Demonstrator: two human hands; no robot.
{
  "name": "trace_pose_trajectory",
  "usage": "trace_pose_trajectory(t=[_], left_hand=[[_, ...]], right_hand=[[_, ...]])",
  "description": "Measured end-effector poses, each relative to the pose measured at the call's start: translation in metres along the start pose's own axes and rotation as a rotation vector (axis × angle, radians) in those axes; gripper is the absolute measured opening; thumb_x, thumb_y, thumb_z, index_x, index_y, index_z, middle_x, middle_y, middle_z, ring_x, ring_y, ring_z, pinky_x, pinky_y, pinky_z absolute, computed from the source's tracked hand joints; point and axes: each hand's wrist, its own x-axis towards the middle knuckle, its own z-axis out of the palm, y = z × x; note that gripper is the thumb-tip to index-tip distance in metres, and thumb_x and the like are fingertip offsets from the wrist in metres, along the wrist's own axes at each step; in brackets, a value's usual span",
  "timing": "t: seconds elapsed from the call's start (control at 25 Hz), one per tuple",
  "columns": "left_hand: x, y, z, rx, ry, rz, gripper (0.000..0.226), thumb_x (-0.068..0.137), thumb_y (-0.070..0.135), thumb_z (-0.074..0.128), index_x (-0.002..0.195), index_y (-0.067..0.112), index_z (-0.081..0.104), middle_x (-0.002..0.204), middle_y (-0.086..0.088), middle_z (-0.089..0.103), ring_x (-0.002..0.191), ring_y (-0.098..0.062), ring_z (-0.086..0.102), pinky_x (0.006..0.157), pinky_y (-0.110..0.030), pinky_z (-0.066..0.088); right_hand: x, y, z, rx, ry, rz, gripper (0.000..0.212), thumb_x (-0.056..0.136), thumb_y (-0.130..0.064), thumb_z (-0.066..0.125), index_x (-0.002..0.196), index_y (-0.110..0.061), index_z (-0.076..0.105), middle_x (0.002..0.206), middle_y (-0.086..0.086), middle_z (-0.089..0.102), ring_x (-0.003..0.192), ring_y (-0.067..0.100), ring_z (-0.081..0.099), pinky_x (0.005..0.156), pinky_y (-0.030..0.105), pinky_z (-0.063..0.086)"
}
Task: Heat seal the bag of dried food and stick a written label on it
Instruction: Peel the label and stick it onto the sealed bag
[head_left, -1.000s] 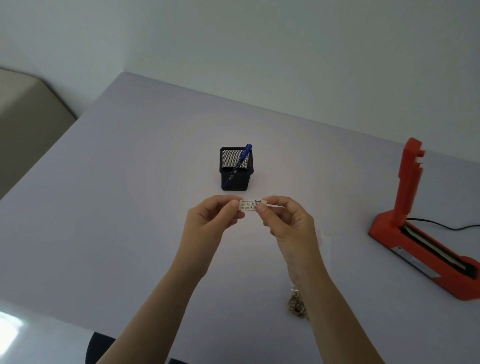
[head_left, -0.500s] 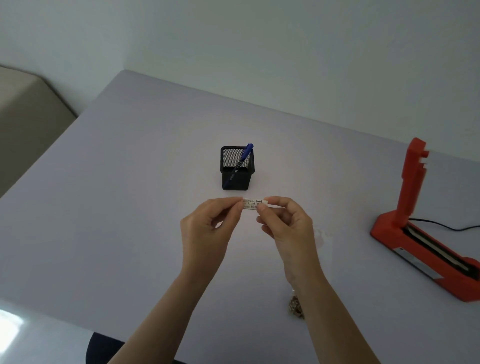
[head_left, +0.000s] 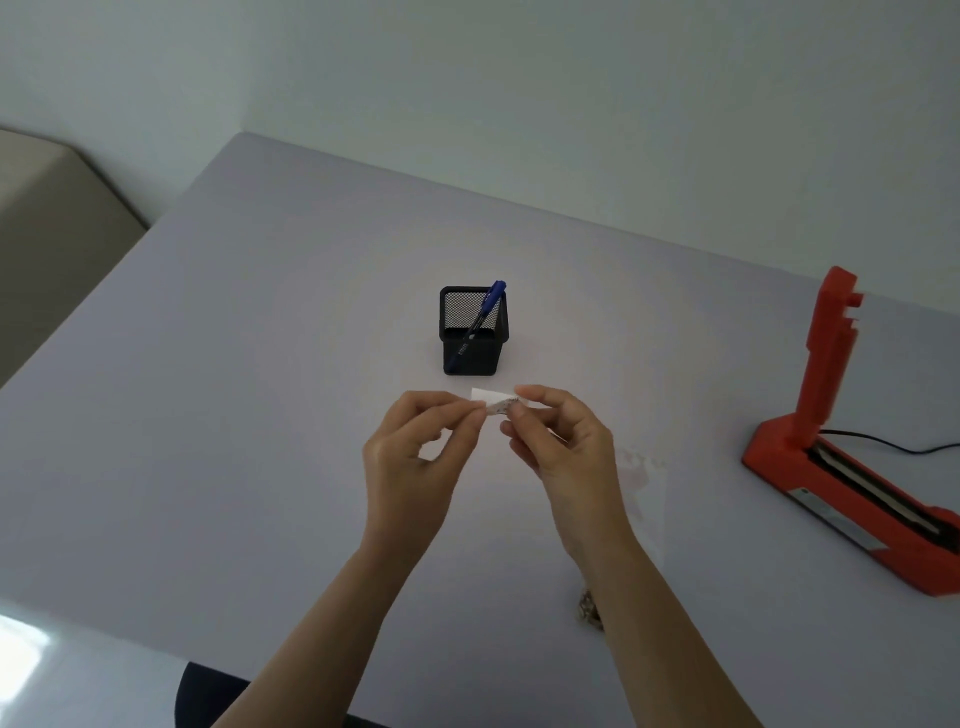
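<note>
A small white paper label (head_left: 492, 401) is pinched at either end by the left hand (head_left: 410, 457) and right hand (head_left: 561, 452) above the pale grey tabletop (head_left: 234, 415), where the clear plastic bag of dried food (head_left: 649, 493) lies beneath the right forearm, a black mesh pen holder (head_left: 470, 345) beyond, a red heat sealer (head_left: 831, 447) rightward.

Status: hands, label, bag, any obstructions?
Left hand and right hand both pinching label, held above table. Bag flat on table under right forearm, no label seen on it. Nothing between label and bag; sealer open, off right.
</note>
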Motion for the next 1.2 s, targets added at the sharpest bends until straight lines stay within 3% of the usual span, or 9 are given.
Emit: trace_pose_trajectory(t=[0.28, 0.36, 0.48, 0.64, 0.76, 0.92, 1.0, 1.12, 1.2], left_hand=[[0.002, -0.012, -0.003, -0.178, 0.046, -0.449, 0.018, 0.085, 0.014, 0.066, 0.082, 0.031, 0.071, 0.089, 0.002, 0.067, 0.079, -0.006, 0.062, 0.069, -0.022, 0.050], [0.001, -0.020, -0.006, -0.238, 0.112, -0.580, 0.016, 0.085, 0.017, 0.066, 0.082, 0.031, 0.071, 0.091, -0.002, 0.069, 0.075, -0.004, 0.060, 0.070, -0.025, 0.049], [-0.004, -0.034, -0.011, -0.238, 0.165, -0.718, 0.014, 0.085, 0.021, 0.065, 0.080, 0.033, 0.071, 0.091, -0.003, 0.069, 0.068, 0.001, 0.057, 0.069, -0.023, 0.046], [-0.017, -0.048, -0.017, -0.166, 0.155, -0.753, 0.009, 0.085, 0.024, 0.065, 0.084, 0.031, 0.071, 0.087, -0.002, 0.068, 0.064, 0.004, 0.056, 0.066, -0.022, 0.044], [-0.022, -0.054, -0.016, -0.116, 0.134, -0.743, 0.008, 0.085, 0.025, 0.065, 0.087, 0.029, 0.072, 0.089, -0.001, 0.069, 0.069, -0.001, 0.058, 0.066, -0.023, 0.046], [-0.022, -0.049, 0.004, -0.133, 0.087, -0.768, 0.009, 0.085, 0.025, 0.064, 0.088, 0.027, 0.072, 0.089, 0.002, 0.071, 0.076, -0.006, 0.061, 0.073, -0.025, 0.050], [-0.021, -0.044, 0.024, -0.168, -0.014, -0.792, 0.010, 0.086, 0.022, 0.064, 0.090, 0.023, 0.073, 0.084, 0.002, 0.071, 0.077, -0.009, 0.063, 0.074, -0.025, 0.052], [-0.024, -0.035, 0.069, -0.223, -0.214, -0.811, 0.011, 0.087, 0.017, 0.064, 0.092, 0.015, 0.074, 0.080, -0.001, 0.072, 0.072, -0.011, 0.066, 0.071, -0.023, 0.055], [-0.029, -0.029, 0.101, -0.220, -0.329, -0.805, 0.012, 0.086, 0.014, 0.064, 0.092, 0.010, 0.074, 0.076, -0.004, 0.072, 0.065, -0.006, 0.065, 0.067, -0.020, 0.054]], right_hand=[[0.014, 0.026, 0.000, -0.004, -0.116, 0.082, 0.015, 0.085, -0.014, 0.064, 0.095, -0.026, 0.064, 0.082, -0.010, 0.070, 0.080, 0.009, 0.070, 0.071, 0.017, 0.055], [0.028, 0.046, -0.001, -0.186, -0.066, 0.046, 0.014, 0.085, -0.017, 0.066, 0.093, -0.029, 0.064, 0.085, -0.007, 0.069, 0.076, 0.009, 0.068, 0.071, 0.019, 0.056], [0.052, 0.084, 0.001, -0.516, -0.005, 0.010, 0.013, 0.085, -0.021, 0.065, 0.097, -0.024, 0.066, 0.087, -0.004, 0.065, 0.073, 0.003, 0.061, 0.065, 0.009, 0.050], [0.068, 0.121, 0.008, -0.821, -0.027, -0.102, 0.015, 0.085, -0.017, 0.062, 0.099, -0.016, 0.066, 0.092, 0.000, 0.063, 0.086, 0.016, 0.059, 0.080, 0.032, 0.051], [0.069, 0.122, 0.009, -0.994, -0.044, -0.171, 0.025, 0.086, -0.025, 0.059, 0.109, -0.016, 0.062, 0.109, 0.003, 0.055, 0.103, 0.020, 0.050, 0.079, 0.031, 0.044], [0.061, 0.106, -0.010, -0.919, 0.038, -0.187, 0.029, 0.087, -0.031, 0.057, 0.114, -0.019, 0.059, 0.106, 0.001, 0.054, 0.098, 0.017, 0.052, 0.076, 0.030, 0.045], [0.052, 0.100, -0.046, -0.798, 0.135, -0.205, 0.021, 0.087, -0.025, 0.058, 0.106, -0.019, 0.062, 0.093, -0.001, 0.058, 0.086, 0.014, 0.055, 0.075, 0.032, 0.049], [0.043, 0.096, -0.121, -0.712, 0.309, -0.172, 0.015, 0.086, -0.014, 0.060, 0.100, -0.017, 0.065, 0.090, -0.001, 0.065, 0.079, 0.008, 0.059, 0.076, 0.032, 0.053], [0.040, 0.097, -0.164, -0.695, 0.365, -0.131, 0.016, 0.084, -0.010, 0.062, 0.099, -0.017, 0.065, 0.092, -0.001, 0.068, 0.077, 0.004, 0.060, 0.076, 0.021, 0.052]])
